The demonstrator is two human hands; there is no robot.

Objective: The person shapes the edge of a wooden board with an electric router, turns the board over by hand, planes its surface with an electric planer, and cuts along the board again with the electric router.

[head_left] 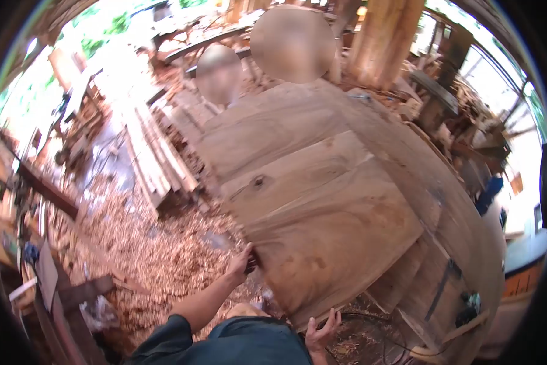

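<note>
A wide wooden panel [340, 225] made of joined boards, with dark grain and a knot, lies tilted across a larger wooden surface [468, 243]. My left hand [243, 263] grips the panel's left edge, its fingers curled around the side and partly hidden. Close to the near corner of the panel is my right hand [322, 336]. Its fingers are spread and hold nothing; whether it touches the wood there, I cannot tell.
Wood shavings [182, 261] cover the floor to the left. Long planks [155, 155] are stacked beyond them. A thick wooden post [386, 42] stands at the back. Two blurred patches hide part of the far side. A dark cable [383, 322] curls below the panel.
</note>
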